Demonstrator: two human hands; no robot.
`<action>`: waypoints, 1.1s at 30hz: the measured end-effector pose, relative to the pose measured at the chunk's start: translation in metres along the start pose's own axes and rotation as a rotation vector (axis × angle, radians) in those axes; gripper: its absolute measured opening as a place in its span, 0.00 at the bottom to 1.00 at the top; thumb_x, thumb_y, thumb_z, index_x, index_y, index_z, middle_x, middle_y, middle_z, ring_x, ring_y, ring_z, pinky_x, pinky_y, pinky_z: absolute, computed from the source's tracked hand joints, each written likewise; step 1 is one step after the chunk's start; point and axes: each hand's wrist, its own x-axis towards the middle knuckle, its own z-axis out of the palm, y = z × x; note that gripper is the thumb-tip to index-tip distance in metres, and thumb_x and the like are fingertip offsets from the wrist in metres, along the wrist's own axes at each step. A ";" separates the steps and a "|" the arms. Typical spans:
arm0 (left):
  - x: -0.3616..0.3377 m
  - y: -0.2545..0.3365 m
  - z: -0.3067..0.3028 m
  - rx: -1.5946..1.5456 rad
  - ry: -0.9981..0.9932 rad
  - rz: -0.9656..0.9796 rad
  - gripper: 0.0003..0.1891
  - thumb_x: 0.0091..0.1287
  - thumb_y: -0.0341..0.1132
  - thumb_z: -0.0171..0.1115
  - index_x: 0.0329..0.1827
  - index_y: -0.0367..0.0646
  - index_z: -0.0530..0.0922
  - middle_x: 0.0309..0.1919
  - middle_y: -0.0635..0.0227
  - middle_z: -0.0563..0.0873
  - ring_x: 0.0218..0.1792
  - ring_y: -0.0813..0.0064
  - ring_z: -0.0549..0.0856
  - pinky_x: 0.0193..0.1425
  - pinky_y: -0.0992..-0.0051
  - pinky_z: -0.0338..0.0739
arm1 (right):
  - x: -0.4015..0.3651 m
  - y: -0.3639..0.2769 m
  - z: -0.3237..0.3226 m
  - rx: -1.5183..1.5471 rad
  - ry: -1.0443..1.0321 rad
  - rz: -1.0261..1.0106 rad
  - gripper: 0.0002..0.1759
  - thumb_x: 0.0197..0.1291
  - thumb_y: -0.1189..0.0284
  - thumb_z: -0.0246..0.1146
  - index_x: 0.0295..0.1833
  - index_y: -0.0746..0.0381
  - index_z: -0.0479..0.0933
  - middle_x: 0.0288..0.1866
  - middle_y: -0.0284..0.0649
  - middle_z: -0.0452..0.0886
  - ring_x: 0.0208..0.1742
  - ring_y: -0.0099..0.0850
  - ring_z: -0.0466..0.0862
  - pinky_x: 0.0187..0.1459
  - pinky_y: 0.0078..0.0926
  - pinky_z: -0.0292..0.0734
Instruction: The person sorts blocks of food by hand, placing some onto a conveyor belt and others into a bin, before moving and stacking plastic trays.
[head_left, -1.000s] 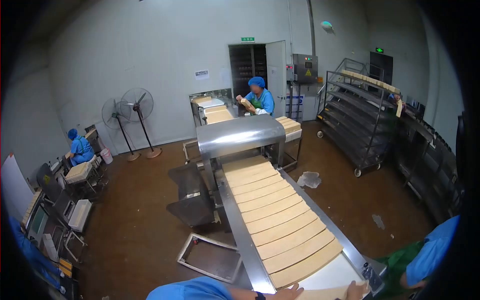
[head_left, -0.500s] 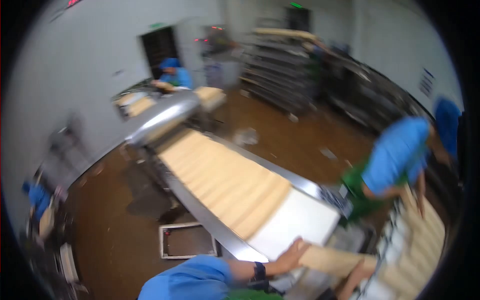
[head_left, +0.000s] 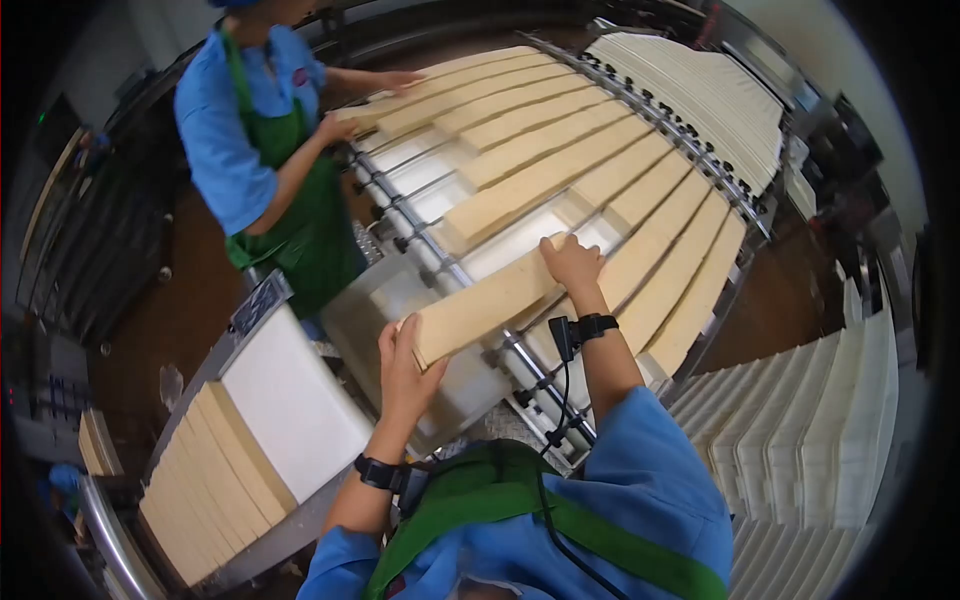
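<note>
A long, pale yellow dough strip (head_left: 490,308) is held level between my two hands. Its near left end is gripped by my left hand (head_left: 402,372), thumb along the top edge. My right hand (head_left: 574,262) clasps the far end, fingers partly hidden behind it. The strip hangs across the near edge of a slatted table (head_left: 455,268), where metal rods divide lanes. Several similar dough strips (head_left: 550,165) lie side by side in those lanes. Below the held strip is a translucent plastic bin (head_left: 420,385).
A co-worker (head_left: 275,150) in a green apron stands at the left, both hands on a strip. A white conveyor belt (head_left: 300,385) carries overlapping dough pieces (head_left: 215,480) at lower left. Stacked white trays (head_left: 800,430) stand at right. White ribbed sheeting (head_left: 690,95) lies beyond the table.
My view has swung right, from the conveyor to the slatted table. The strip in my hands has moved from the belt's end to above the table edge and bin.
</note>
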 end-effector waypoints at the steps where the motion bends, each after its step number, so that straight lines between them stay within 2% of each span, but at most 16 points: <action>1: 0.004 0.000 0.004 -0.021 -0.076 -0.016 0.37 0.50 0.33 0.72 0.65 0.44 0.68 0.62 0.49 0.64 0.59 0.49 0.72 0.61 0.63 0.70 | 0.007 0.008 -0.004 -0.052 0.029 -0.025 0.43 0.54 0.39 0.47 0.59 0.68 0.72 0.53 0.58 0.78 0.65 0.53 0.66 0.67 0.50 0.50; 2: 0.007 0.002 0.009 -0.039 -0.145 -0.038 0.37 0.49 0.34 0.73 0.65 0.44 0.68 0.62 0.50 0.64 0.58 0.51 0.73 0.60 0.64 0.71 | 0.018 0.019 -0.003 -0.116 0.031 -0.028 0.41 0.57 0.40 0.46 0.58 0.65 0.73 0.53 0.56 0.78 0.64 0.55 0.67 0.66 0.55 0.44; 5: 0.008 0.014 0.025 0.027 -0.249 -0.071 0.38 0.48 0.36 0.75 0.65 0.45 0.68 0.62 0.52 0.65 0.59 0.53 0.73 0.60 0.65 0.72 | 0.029 0.043 -0.014 -0.093 -0.080 -0.017 0.40 0.60 0.41 0.44 0.59 0.66 0.72 0.54 0.55 0.78 0.65 0.54 0.66 0.67 0.56 0.43; 8: 0.024 0.016 0.046 -0.036 -0.288 -0.014 0.39 0.47 0.37 0.76 0.65 0.44 0.68 0.62 0.51 0.66 0.59 0.52 0.73 0.61 0.66 0.71 | 0.036 0.050 -0.012 -0.199 -0.012 -0.021 0.39 0.62 0.44 0.45 0.63 0.67 0.68 0.61 0.55 0.73 0.68 0.52 0.63 0.68 0.59 0.41; 11: 0.047 0.023 0.072 -0.170 -0.347 0.005 0.33 0.54 0.32 0.70 0.65 0.44 0.68 0.60 0.50 0.70 0.61 0.51 0.71 0.64 0.67 0.67 | 0.048 0.061 0.007 -0.111 0.257 0.073 0.39 0.61 0.47 0.49 0.67 0.67 0.63 0.68 0.54 0.64 0.71 0.51 0.58 0.69 0.59 0.37; 14: 0.057 -0.010 0.122 -0.214 -0.379 0.132 0.29 0.61 0.32 0.62 0.67 0.44 0.66 0.61 0.47 0.72 0.64 0.49 0.69 0.67 0.66 0.64 | 0.039 0.058 0.009 -0.145 0.269 0.045 0.42 0.60 0.47 0.51 0.70 0.67 0.58 0.73 0.53 0.55 0.73 0.50 0.54 0.70 0.58 0.38; 17: 0.061 0.003 0.129 -0.253 -0.408 0.018 0.27 0.63 0.29 0.53 0.67 0.44 0.65 0.63 0.43 0.69 0.68 0.49 0.64 0.70 0.66 0.60 | 0.034 0.056 0.016 -0.114 0.164 0.006 0.43 0.60 0.44 0.51 0.70 0.66 0.58 0.73 0.53 0.55 0.73 0.52 0.54 0.69 0.59 0.40; 20: 0.051 -0.002 0.119 -0.262 -0.303 0.021 0.26 0.63 0.28 0.54 0.67 0.42 0.66 0.61 0.47 0.73 0.65 0.52 0.69 0.69 0.66 0.61 | 0.032 0.059 0.019 -0.096 0.181 -0.027 0.44 0.59 0.43 0.51 0.70 0.66 0.57 0.73 0.53 0.55 0.73 0.54 0.52 0.68 0.61 0.42; 23: 0.035 -0.008 0.080 -0.372 -0.251 -0.058 0.26 0.63 0.27 0.54 0.66 0.41 0.66 0.60 0.49 0.73 0.64 0.53 0.69 0.69 0.67 0.60 | 0.021 0.049 0.019 -0.155 0.122 -0.148 0.43 0.60 0.44 0.51 0.70 0.64 0.57 0.73 0.52 0.55 0.74 0.55 0.51 0.67 0.62 0.44; 24: 0.026 -0.019 0.070 -0.331 -0.199 -0.032 0.27 0.62 0.28 0.56 0.67 0.41 0.65 0.61 0.51 0.71 0.63 0.54 0.69 0.69 0.68 0.60 | 0.010 0.039 0.020 -0.116 0.124 -0.222 0.41 0.60 0.45 0.52 0.70 0.63 0.58 0.73 0.52 0.56 0.73 0.55 0.51 0.67 0.63 0.44; 27: -0.008 -0.044 0.033 -0.078 0.048 -0.124 0.29 0.62 0.29 0.59 0.67 0.41 0.63 0.61 0.52 0.69 0.63 0.54 0.69 0.69 0.67 0.60 | -0.030 -0.001 0.026 -0.008 0.080 -0.480 0.37 0.59 0.49 0.56 0.68 0.60 0.61 0.71 0.51 0.59 0.73 0.55 0.52 0.66 0.63 0.45; 31: -0.063 -0.089 -0.025 -0.192 0.266 -0.385 0.28 0.60 0.33 0.62 0.64 0.37 0.65 0.59 0.52 0.70 0.60 0.54 0.69 0.66 0.65 0.64 | -0.077 -0.065 0.046 0.066 -0.102 -0.822 0.31 0.57 0.55 0.61 0.63 0.58 0.68 0.69 0.49 0.64 0.73 0.53 0.54 0.66 0.61 0.45; 32: -0.082 -0.107 -0.037 -0.038 0.331 -0.363 0.28 0.60 0.32 0.62 0.63 0.37 0.65 0.60 0.47 0.67 0.59 0.48 0.68 0.66 0.62 0.63 | -0.087 -0.079 0.062 0.139 -0.021 -0.946 0.20 0.57 0.59 0.62 0.51 0.59 0.77 0.63 0.46 0.72 0.70 0.51 0.60 0.65 0.58 0.49; 33: -0.103 -0.121 -0.050 0.089 0.424 -0.408 0.28 0.59 0.32 0.62 0.63 0.37 0.65 0.60 0.47 0.67 0.59 0.48 0.68 0.66 0.60 0.62 | -0.096 -0.096 0.074 0.154 -0.064 -1.026 0.17 0.57 0.60 0.62 0.47 0.60 0.78 0.61 0.46 0.74 0.69 0.50 0.61 0.64 0.57 0.50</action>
